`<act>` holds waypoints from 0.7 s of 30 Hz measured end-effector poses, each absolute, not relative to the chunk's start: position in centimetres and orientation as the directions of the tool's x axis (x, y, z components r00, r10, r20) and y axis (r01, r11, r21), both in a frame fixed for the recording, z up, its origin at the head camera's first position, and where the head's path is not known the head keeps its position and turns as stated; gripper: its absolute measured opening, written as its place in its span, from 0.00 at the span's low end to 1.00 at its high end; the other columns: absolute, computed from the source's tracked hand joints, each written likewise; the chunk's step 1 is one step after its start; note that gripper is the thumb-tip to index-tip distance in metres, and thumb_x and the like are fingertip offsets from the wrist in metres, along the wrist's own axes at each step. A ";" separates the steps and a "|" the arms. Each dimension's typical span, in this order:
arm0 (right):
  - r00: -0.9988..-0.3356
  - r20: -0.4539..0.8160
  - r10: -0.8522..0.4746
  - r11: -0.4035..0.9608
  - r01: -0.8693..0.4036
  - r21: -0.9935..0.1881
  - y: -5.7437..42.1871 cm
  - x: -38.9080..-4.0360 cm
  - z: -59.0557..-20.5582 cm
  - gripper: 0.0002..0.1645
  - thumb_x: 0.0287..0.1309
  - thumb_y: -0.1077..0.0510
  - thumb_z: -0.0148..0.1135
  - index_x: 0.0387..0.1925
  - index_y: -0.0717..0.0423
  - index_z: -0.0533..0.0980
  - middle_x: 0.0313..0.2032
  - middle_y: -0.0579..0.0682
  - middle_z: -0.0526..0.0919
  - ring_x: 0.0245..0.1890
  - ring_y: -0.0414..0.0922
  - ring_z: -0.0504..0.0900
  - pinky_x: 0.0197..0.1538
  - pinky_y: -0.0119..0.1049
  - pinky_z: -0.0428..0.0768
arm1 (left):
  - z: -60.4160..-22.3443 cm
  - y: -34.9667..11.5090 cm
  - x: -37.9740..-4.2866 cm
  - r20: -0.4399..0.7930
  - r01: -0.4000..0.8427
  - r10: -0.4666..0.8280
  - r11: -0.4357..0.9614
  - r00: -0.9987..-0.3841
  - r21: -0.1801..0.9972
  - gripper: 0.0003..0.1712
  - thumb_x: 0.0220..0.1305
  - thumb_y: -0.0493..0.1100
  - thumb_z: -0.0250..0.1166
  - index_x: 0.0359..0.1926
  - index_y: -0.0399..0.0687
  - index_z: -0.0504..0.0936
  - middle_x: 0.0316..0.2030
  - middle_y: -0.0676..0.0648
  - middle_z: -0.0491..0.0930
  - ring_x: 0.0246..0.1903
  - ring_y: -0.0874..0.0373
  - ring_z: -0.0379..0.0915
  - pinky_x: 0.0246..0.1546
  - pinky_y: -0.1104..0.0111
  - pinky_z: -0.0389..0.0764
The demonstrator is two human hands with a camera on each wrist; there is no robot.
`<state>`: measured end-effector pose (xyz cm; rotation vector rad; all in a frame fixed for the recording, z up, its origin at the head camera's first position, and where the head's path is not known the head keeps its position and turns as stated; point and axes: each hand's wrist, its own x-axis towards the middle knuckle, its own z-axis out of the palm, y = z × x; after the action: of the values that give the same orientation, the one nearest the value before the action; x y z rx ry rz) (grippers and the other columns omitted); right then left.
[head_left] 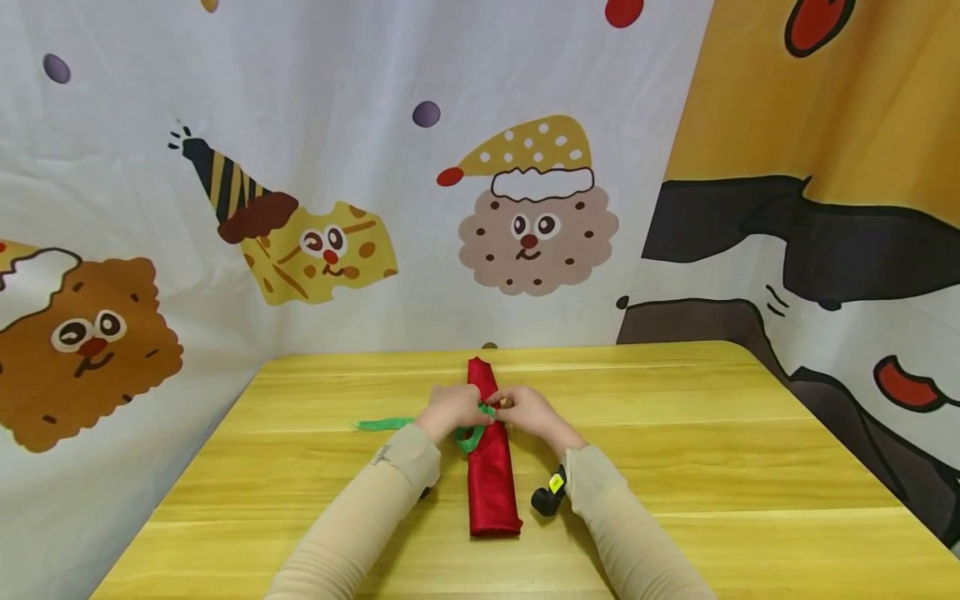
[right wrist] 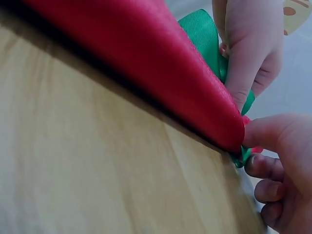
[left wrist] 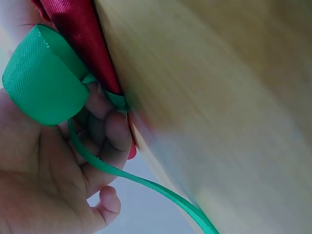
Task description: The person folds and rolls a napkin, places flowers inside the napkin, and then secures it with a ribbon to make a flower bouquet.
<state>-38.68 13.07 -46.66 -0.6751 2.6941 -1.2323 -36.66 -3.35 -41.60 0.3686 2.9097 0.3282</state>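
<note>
A roll of shiny red cloth (head_left: 491, 492) lies lengthwise on the table, with a green ribbon (head_left: 386, 424) passing round its middle. My left hand (head_left: 450, 410) holds the ribbon on top of the roll, its fingers curled by the cloth. In the left wrist view a wide ribbon loop (left wrist: 44, 78) stands up over the palm, and a thin tail trails off to the table. At the roll's right side my right hand (head_left: 528, 410) pinches the ribbon low against the cloth, thumb on the red edge, as the right wrist view shows.
The yellow wood-grain table (head_left: 675, 433) extends to both sides of the roll. Behind it hangs a white curtain (head_left: 360, 100) printed with cartoon snacks. A small black device (head_left: 549, 500) sits at the right wrist.
</note>
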 end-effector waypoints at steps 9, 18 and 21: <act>-0.915 0.107 -0.389 0.591 -0.337 -0.733 12.5 -39.0 -46.4 0.04 0.60 0.60 0.62 0.32 0.53 0.82 0.23 0.43 0.79 0.22 0.40 0.72 0.29 0.34 0.72 | -41.2 -3.4 -36.4 -0.144 0.228 0.274 0.934 -0.951 0.274 0.26 0.59 0.54 0.68 0.14 0.50 0.68 0.11 0.54 0.63 0.19 0.58 0.67 0.61 0.40 0.56; -0.930 0.146 -0.336 0.513 -0.311 -0.800 12.7 -39.3 -46.7 0.05 0.58 0.61 0.63 0.32 0.55 0.84 0.31 0.45 0.83 0.31 0.41 0.76 0.38 0.37 0.76 | -41.4 -4.3 -36.7 -0.171 0.258 0.322 0.913 -0.931 0.316 0.30 0.60 0.54 0.68 0.10 0.52 0.62 0.08 0.55 0.56 0.13 0.62 0.55 0.39 0.57 0.67; -0.943 0.133 -0.305 0.475 -0.272 -0.837 13.3 -39.2 -46.8 0.05 0.59 0.61 0.63 0.34 0.57 0.84 0.33 0.46 0.83 0.34 0.41 0.76 0.40 0.37 0.75 | -41.6 -4.5 -37.0 -0.200 0.259 0.339 0.904 -0.919 0.340 0.31 0.60 0.55 0.68 0.10 0.53 0.61 0.09 0.56 0.55 0.12 0.62 0.52 0.28 0.65 0.64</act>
<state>-39.24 13.25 -46.82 -0.5220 2.6683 -1.5038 -36.98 -4.49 -41.57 0.4494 2.8129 0.4521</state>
